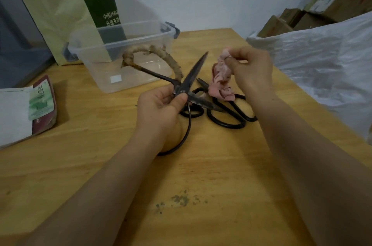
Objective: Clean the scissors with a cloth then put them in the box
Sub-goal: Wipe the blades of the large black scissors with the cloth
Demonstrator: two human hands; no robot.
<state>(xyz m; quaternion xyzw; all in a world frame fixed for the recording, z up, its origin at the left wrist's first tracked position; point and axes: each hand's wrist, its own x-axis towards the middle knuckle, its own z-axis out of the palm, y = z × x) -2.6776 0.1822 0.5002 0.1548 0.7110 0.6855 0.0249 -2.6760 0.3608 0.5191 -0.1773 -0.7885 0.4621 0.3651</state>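
Worktop: carries two spare scissors, centre frame, presumably awaiting their turn.
Left hand: grips the open scissors at the pivot, centre frame, blades spread for wiping.
Right hand: pinches the bunched cloth.
Box: lidless, upper left, within reach.

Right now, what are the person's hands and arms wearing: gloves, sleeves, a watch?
Nothing that shows. Left hand and right hand are ungloved, no rings visible; left forearm and right forearm are bare to the picture's edge, no sleeve or watch.
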